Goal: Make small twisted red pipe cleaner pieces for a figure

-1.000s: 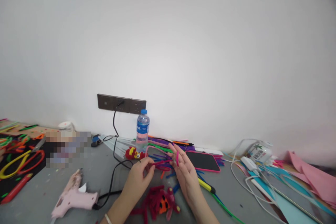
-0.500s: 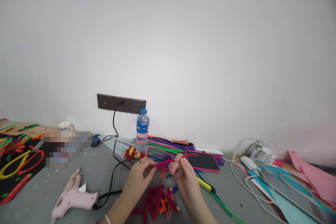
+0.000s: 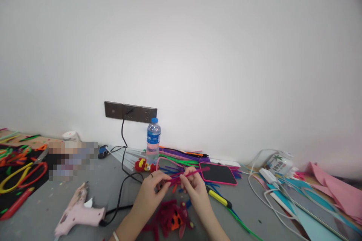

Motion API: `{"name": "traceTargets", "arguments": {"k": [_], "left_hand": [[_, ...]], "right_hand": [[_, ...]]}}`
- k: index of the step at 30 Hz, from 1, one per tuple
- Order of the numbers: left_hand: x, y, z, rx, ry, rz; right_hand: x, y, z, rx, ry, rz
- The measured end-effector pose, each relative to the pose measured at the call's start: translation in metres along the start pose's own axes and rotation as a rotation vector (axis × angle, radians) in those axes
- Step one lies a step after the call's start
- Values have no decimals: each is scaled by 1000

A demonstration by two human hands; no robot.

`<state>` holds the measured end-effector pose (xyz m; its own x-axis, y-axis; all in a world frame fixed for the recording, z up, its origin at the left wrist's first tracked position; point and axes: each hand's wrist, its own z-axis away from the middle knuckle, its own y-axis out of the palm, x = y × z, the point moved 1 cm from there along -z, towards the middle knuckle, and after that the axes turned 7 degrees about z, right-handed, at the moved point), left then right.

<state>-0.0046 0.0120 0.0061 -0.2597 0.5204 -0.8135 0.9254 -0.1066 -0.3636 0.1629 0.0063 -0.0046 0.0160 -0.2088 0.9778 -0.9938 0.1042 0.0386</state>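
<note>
My left hand and my right hand meet low in the middle of the view, both pinched on a magenta pipe cleaner that sticks out up and to the right. A dark red fuzzy figure with an orange spotted patch lies on the grey table just below my hands. A loose pile of coloured pipe cleaners lies behind them by the wall.
A pink glue gun lies at the left, its black cord running to the wall socket strip. A water bottle, a small red and yellow figure, a phone in a pink case, a yellow-handled tool, white cables and pink sheets sit around.
My right hand went from open fingers with the pipe cleaner looped around them to a pinch, and drew left toward my left hand. The pipe cleaner's free end now points up right.
</note>
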Motion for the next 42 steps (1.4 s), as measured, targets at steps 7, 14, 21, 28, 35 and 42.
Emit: {"name": "traceTargets", "arguments": {"k": [7, 14, 21, 28, 35, 42], "left_hand": [[-4, 0, -2, 21, -22, 83], [-2, 3, 1, 14, -74, 138], [3, 0, -1, -53, -79, 173], [8, 1, -1, -58, -184, 306], [10, 5, -3, -32, -294, 498], [12, 5, -3, -44, -388, 584]], "right_hand": [[2, 6, 1, 106, 38, 6], [10, 6, 3, 139, 7, 84], [9, 4, 2, 58, 43, -32], [3, -9, -4, -68, 36, -163], [-3, -5, -1, 74, 11, -52], [1, -4, 0, 94, 20, -89]]}}
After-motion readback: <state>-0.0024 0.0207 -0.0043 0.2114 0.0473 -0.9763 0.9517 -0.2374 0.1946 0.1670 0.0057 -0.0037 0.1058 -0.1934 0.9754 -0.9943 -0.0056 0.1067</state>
